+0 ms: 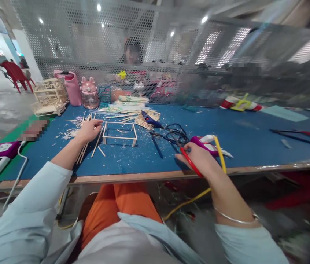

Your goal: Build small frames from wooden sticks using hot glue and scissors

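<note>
- Our right hand [199, 156] has fingers round a red-handled tool [190, 162]
- Left hand [90, 130] over sticks [84, 152], fingers curled, we can't tell if gripping
- Wooden frame [120, 138] between

red-handled tool [192, 164] in right fingers [191, 147]

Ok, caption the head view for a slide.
Left hand over thin sticks, right hand gripping a red-handled tool, a stick frame between them on the blue tabletop.
</note>
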Demonstrator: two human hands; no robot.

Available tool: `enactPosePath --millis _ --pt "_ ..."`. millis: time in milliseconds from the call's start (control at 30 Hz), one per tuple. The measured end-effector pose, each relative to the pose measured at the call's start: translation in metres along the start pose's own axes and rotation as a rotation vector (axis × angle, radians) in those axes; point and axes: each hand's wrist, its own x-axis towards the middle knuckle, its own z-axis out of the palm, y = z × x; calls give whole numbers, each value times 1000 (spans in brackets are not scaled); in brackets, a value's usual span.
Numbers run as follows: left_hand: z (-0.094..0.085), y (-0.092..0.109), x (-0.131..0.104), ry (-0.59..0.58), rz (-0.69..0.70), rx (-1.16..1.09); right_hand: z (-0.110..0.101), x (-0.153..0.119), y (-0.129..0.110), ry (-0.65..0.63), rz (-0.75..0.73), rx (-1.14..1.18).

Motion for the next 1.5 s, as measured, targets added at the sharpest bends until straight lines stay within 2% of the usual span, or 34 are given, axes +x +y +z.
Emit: enactPosePath --millis 100,300,500,667,800,900,1067,1167,1233,1300,1400,1500 --pt "0 0 0 -13 19 -8 -8 -1 -3 -149 -40 -145" --pt "2 1 -1 -48 42 -20 -5 -1 -25 -298 -74 -309" --pt "-1 2 -3 -61 1 7 1 23 -38 -336 5 -390" --pt "-5 -4 0 8 -132 54 -11 6 -23 -343 3 -402" --pt "-2 -7 3 -1 -134 60 -16 -4 -10 -306 9 -389" --pt "2 -8 4 -18 -132 60 -8 9 -16 -298 -2 -398" --pt "-2 -15 5 14 -191 85 13 49 -40 -307 -2 -425" --pt "-6 -20 4 66 -231 102 11 70 -45 -428 -79 -410" --pt "-6 -23 4 123 -254 68 0 80 -45 -582 -119 -383" --pt "-5 -27 7 218 -279 -10 -16 80 -51 -638 -148 -374" --pt "-6 -32 20 411 -361 -129 -31 53 -84 -475 -313 -311" --pt "-21 -32 46 528 -463 -145 -14 -7 -145 -517 -731 236"
